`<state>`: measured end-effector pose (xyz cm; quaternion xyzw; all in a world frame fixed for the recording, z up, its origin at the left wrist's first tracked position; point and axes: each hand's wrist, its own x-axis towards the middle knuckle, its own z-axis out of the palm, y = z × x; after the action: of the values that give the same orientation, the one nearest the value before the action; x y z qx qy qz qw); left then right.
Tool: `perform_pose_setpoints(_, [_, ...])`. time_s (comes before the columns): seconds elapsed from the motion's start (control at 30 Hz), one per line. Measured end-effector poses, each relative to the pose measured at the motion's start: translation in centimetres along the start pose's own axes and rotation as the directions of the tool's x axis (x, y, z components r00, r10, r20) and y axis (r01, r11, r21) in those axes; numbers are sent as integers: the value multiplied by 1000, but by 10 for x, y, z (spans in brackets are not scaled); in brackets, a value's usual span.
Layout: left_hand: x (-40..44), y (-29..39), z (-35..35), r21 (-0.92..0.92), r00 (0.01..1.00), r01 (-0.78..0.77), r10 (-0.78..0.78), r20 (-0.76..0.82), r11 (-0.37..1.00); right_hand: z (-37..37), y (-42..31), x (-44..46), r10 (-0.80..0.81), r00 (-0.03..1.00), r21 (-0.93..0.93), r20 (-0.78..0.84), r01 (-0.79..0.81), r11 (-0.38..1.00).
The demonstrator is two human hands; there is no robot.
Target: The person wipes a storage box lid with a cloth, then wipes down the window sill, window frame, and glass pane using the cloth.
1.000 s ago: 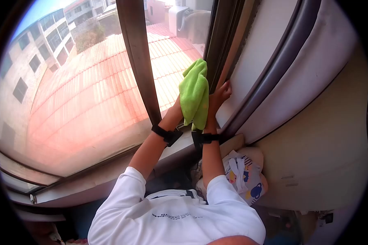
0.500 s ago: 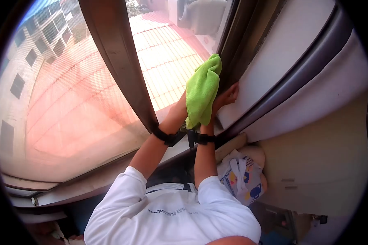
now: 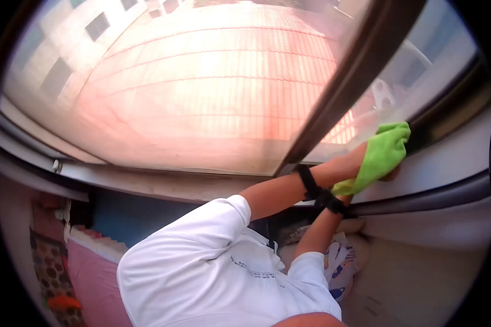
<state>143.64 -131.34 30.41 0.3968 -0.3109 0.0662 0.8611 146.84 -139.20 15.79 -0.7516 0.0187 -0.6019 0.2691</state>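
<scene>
A green cloth (image 3: 384, 155) is bunched over the fingers of my left hand (image 3: 355, 162), which grips it beside the dark window frame at the right. The cloth hides most of those fingers, and one end hangs down near my wrists. My right hand (image 3: 393, 173) is just behind and below the cloth, close to the white wall. Only a small part of it shows, so its finger pose is unclear. Both wrists wear black straps, and my forearms are close together.
A dark upright window bar (image 3: 343, 82) stands left of the cloth, beside a large glass pane (image 3: 202, 98). The sill (image 3: 147, 182) runs below it. A curtain (image 3: 436, 226) hangs at the right, near a patterned bag (image 3: 341, 270). Pink fabric (image 3: 95, 272) is at the lower left.
The view has turned to the left, so the window bar, cloth and both hands appear farther right. My right hand, visible beside the cloth before, is now mostly behind it.
</scene>
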Motion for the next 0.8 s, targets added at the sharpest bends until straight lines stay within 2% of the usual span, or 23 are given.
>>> perform_pose_setpoints(0.03, [-5,8,0,18,996,38,-39,81,999,-12,-7,-2,-31,999,22,21,30,999])
perform_pose_setpoints(0.07, [-8,27,5,-142,985,38,-13,175,989,-26,-12,-4,-47,999,21,28,46,999])
perform_pose_setpoints(0.1, [-9,25,0,-180,982,-4,37,184,984,-29,-24,-4,-84,996,28,25,83,996])
perform_pose_setpoints(0.13, [-22,7,-8,-111,989,33,-17,146,993,-36,-31,-5,-94,996,30,11,93,995])
perform_pose_setpoints(0.17, [-37,39,-10,-110,964,154,-125,236,982,-40,-43,-8,-90,996,49,1,90,995])
perform_pose_setpoints(0.23, [-64,61,-18,283,992,-62,27,126,957,-50,-58,-12,-80,997,82,-1,80,993])
perform_pose_setpoints(0.3, [-84,69,-32,601,974,-152,16,225,785,-57,-68,-10,-79,997,118,2,78,990])
perform_pose_setpoints(0.33, [-91,76,-42,619,977,-157,28,213,770,-57,-72,-11,-81,997,130,4,80,988])
perform_pose_setpoints(0.4, [-107,92,-43,740,935,-314,58,350,595,-61,-81,-6,-87,996,167,12,84,982])
perform_pose_setpoints(0.43, [-113,101,-42,741,936,-314,62,347,593,-63,-83,-2,-94,996,186,12,90,978])
perform_pose_setpoints(0.47, [-117,115,-44,817,823,-569,62,565,95,-63,-89,2,-97,995,205,15,92,974])
perform_pose_setpoints(0.5, [-120,131,-46,605,685,-680,-64,726,-415,-62,-92,7,-101,995,224,14,96,970])
perform_pose_setpoints(0.53, [-129,160,-37,744,772,-634,124,623,212,-62,-96,14,-112,994,242,14,105,965])
perform_pose_setpoints(0.6, [-155,226,-39,906,892,-401,-170,420,134,-62,-108,33,-128,991,302,26,114,946])
perform_pose_setpoints(0.67, [-198,308,-42,937,965,-201,-104,239,286,-67,-119,54,-167,986,366,14,151,918])
perform_pose_setpoints(0.7, [-216,338,-59,950,993,-84,-56,105,300,-68,-129,61,-204,979,388,2,188,902])
perform_pose_setpoints(0.73, [-235,375,-69,979,999,16,41,-25,205,-69,-143,68,-259,966,418,-15,241,876])
perform_pose_setpoints(0.77, [-254,405,-83,984,959,94,252,-130,150,-70,-163,71,-341,939,452,-39,321,832])
perform_pose_setpoints(0.8, [-276,434,-101,965,860,208,440,-258,160,-64,-177,71,-367,930,501,-25,329,800])
